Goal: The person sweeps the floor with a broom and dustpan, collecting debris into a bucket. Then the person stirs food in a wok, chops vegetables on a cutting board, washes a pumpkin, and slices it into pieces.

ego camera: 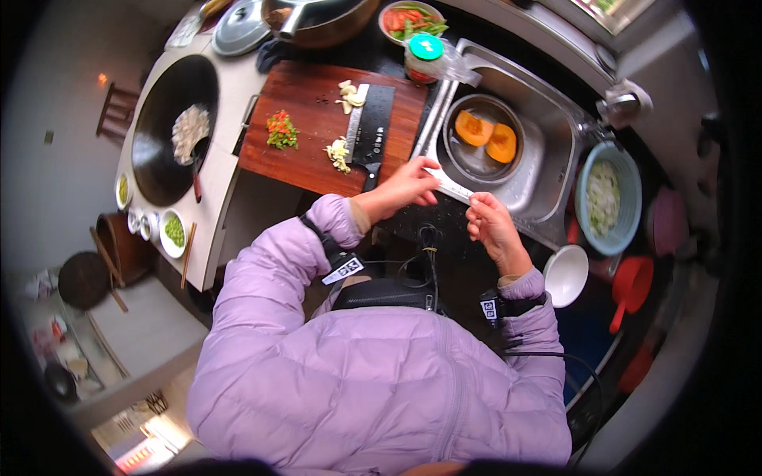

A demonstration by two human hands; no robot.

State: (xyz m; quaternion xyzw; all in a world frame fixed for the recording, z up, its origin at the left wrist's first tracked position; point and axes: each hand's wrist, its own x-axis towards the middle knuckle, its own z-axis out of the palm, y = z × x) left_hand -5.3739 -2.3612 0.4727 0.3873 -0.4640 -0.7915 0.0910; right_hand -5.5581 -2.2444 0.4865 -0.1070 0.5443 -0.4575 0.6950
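Note:
My left hand [411, 185] is over the front left corner of the steel sink [539, 202], thumb and fingers apart, with nothing visible in its grasp. To its right, my right hand [489, 223] has thumb and forefinger pinched together by the sink's front rim. A bright white strip [455, 188] with small marks runs between the hands; I cannot tell whether it belongs to the rim or is held. In the sink, a round metal basin [517, 160] contains two orange pumpkin pieces [501, 143]. Left of my left hand, a cleaver [375, 122] lies on a wooden cutting board [297, 89].
Sliced garlic [351, 95], minced garlic [337, 154] and chopped peppers [282, 130] are on the board. A wok [155, 160] sits at left. A green-lidded jar [424, 56] stands behind the sink's left side. Right are a blue basin [636, 178], white bowl [565, 276] and red ladle [632, 279].

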